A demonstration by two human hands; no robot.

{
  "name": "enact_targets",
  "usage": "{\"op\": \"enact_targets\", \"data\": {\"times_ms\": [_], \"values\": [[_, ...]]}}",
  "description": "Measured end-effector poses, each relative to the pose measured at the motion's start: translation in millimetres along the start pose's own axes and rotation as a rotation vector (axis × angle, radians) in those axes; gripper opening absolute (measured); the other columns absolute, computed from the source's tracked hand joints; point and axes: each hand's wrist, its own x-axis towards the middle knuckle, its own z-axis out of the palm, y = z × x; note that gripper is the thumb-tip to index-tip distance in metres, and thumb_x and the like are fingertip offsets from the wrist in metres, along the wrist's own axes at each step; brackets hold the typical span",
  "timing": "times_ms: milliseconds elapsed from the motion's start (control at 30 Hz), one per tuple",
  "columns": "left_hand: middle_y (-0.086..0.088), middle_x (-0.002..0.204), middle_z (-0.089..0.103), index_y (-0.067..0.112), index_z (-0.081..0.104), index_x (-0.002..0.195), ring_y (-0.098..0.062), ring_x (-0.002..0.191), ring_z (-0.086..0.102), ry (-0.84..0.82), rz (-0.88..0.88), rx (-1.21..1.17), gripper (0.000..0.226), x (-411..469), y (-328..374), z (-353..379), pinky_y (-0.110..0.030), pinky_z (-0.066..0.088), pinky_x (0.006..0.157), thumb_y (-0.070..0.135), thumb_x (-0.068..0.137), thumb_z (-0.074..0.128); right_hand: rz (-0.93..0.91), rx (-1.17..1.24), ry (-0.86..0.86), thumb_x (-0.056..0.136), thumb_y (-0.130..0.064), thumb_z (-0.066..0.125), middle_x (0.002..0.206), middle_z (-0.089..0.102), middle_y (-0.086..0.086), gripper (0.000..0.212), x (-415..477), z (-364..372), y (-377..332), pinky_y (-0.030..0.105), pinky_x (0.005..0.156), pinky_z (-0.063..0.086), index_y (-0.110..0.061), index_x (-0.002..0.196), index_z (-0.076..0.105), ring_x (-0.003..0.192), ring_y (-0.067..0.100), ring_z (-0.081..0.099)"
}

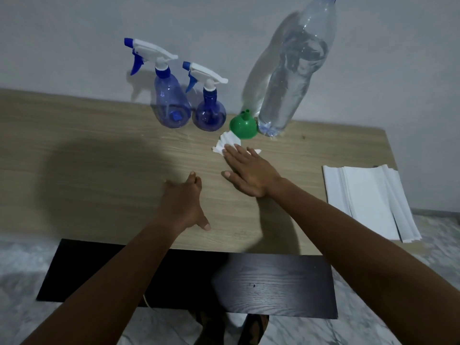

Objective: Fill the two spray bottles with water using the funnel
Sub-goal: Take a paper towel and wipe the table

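Two blue spray bottles with white-and-blue trigger heads stand at the back of the wooden table [99,150]: a taller one [170,105] on the left and a rounder, shorter one [210,113] beside it. A green funnel [243,125] lies mouth-down to their right, next to a large clear water bottle [291,78] holding water. My right hand [249,170] lies flat, fingers spread, pressing a white paper tissue [224,143] just in front of the funnel. My left hand [185,202] hovers over the table's middle, fingers loosely together, holding nothing.
A stack of white paper towels [368,200] lies at the table's right edge. A dark wooden board [273,285] sits below the table's near edge. The wall rises directly behind the bottles. Marble-patterned floor shows around the table.
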Motion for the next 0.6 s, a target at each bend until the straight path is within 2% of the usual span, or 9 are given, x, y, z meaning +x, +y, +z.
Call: {"op": "enact_targets", "data": {"times_ms": [100,167,300,433,600], "values": [[-0.001,0.173,-0.002,0.015,0.008,0.164,-0.043,0.156,0.011,-0.008,-0.032,-0.083,0.144,-3.3,2.5,4.6,-0.060,0.016,0.125,0.064,0.056,0.090,-0.119,-0.014,-0.040,0.107,-0.051,0.022,0.170,0.010,0.004,0.066,-15.9,-0.3,2.4,0.041,0.127,0.005,-0.015,0.162,0.014,0.157,0.021,0.005],[0.006,0.173,-0.001,0.019,0.012,0.164,-0.041,0.156,0.005,0.006,-0.006,-0.124,0.139,-9.1,11.7,8.1,-0.058,0.022,0.124,0.061,0.057,0.091,-0.118,-0.005,-0.032,0.107,-0.050,0.024,0.170,0.011,0.003,0.065,-32.4,-0.4,16.7,0.040,0.126,0.005,-0.015,0.162,0.015,0.157,0.021,0.005],[0.008,0.173,0.002,0.024,0.017,0.163,-0.038,0.158,-0.002,0.033,0.137,-0.067,0.136,-18.9,46.1,18.2,-0.055,0.018,0.125,0.058,0.056,0.092,0.077,0.089,0.021,0.105,-0.051,0.020,0.169,0.012,0.004,0.066,-60.8,-3.7,55.5,0.046,0.127,0.009,-0.017,0.162,0.016,0.157,0.024,0.008],[0.012,0.173,-0.003,0.028,0.012,0.164,-0.040,0.157,-0.009,0.023,0.136,-0.091,0.141,-16.8,57.5,26.5,-0.057,0.014,0.124,0.054,0.053,0.095,0.184,0.175,0.075,0.104,-0.051,0.019,0.168,0.019,0.006,0.067,-76.5,-5.0,79.1,0.052,0.125,0.016,-0.016,0.160,0.023,0.156,0.027,0.013],[0.016,0.172,-0.001,0.031,0.012,0.164,-0.037,0.158,-0.005,0.042,0.137,-0.071,0.142,-19.7,54.6,27.2,-0.055,0.020,0.125,0.062,0.051,0.092,0.266,0.180,0.137,0.105,-0.046,0.019,0.167,0.022,0.010,0.064,-96.5,18.9,37.6,0.050,0.124,0.015,-0.011,0.159,0.026,0.155,0.032,0.018]]}}
